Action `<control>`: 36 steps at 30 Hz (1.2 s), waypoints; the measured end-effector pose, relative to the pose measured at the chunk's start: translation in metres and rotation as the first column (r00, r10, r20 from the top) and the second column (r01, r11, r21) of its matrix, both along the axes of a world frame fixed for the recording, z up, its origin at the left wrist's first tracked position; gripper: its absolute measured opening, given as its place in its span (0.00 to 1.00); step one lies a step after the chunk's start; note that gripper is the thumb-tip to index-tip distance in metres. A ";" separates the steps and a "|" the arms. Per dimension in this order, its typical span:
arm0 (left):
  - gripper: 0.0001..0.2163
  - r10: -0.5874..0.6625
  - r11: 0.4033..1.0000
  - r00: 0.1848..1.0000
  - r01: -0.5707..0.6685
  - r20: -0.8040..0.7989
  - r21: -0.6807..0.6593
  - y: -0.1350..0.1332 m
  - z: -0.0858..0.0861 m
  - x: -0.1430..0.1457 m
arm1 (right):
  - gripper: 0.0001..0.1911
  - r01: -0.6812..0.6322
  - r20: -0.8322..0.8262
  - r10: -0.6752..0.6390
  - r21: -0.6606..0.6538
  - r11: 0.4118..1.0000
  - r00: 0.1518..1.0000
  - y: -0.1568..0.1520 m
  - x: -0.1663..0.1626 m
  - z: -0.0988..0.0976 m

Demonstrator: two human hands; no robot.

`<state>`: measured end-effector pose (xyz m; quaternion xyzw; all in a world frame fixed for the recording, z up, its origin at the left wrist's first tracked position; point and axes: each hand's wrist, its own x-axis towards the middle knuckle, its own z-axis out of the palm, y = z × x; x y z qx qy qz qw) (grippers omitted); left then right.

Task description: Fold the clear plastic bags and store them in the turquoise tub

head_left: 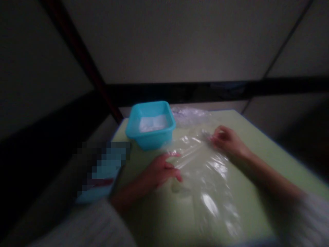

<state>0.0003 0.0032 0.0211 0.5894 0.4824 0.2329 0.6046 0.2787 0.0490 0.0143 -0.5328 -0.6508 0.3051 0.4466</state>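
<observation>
A clear plastic bag (218,168) lies spread over the pale green tabletop, creased and shiny. My right hand (227,140) pinches the bag's gathered far edge, fingers closed. At the bag's left side is my left hand (164,170), blurred, with the index finger stretched out and apart from the lower fingers; it reaches over or touches the film. Just below those fingers shows a small, roundish, yellowish patch (176,187), too blurred to name. Beyond my left hand stands a turquoise plastic basin (154,140) with flat white sheets or packets (153,123) inside.
More crumpled clear plastic (191,115) lies at the table's back, right of the basin. The green table (257,137) has a bluish edge. A pale panelled wall (180,44) with a dark band rises behind it. At left, a pixelated light-blue area (109,164) sits beside the table.
</observation>
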 end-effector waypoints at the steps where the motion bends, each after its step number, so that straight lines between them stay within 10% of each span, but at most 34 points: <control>1: 0.28 -0.005 1.000 1.000 0.005 -0.023 -0.005 0.000 0.000 -0.001 | 0.11 0.017 0.047 -0.018 0.023 1.000 0.999 0.002 0.003 -0.003; 6: 0.26 -0.031 0.999 0.994 0.033 -0.101 0.023 0.002 0.004 -0.004 | 0.06 0.082 0.190 -0.131 0.243 0.967 0.973 0.005 0.015 -0.005; 9: 0.20 0.079 0.991 0.993 -0.069 -0.083 0.113 0.005 0.003 -0.004 | 0.04 -0.097 0.371 -0.046 0.359 0.928 0.928 0.000 0.007 -0.002; 18: 0.06 0.426 0.745 0.904 -0.375 0.039 0.552 0.002 0.000 0.001 | 0.36 -0.632 0.675 0.503 -0.069 0.772 0.540 -0.027 -0.029 -0.014; 25: 0.12 0.176 0.657 0.962 0.044 -0.210 0.752 -0.010 -0.022 0.007 | 0.35 -0.642 0.651 0.509 -0.042 0.766 0.564 -0.052 -0.043 0.007; 29: 0.23 0.103 0.620 0.869 0.324 -0.484 0.714 -0.014 -0.040 0.006 | 0.31 -0.578 0.616 0.433 0.046 0.815 0.659 -0.042 -0.049 0.001; 36: 0.28 0.162 0.524 0.722 0.514 -0.672 0.679 -0.014 -0.047 0.004 | 0.39 -0.551 0.715 0.398 -0.021 0.834 0.575 -0.025 -0.046 -0.024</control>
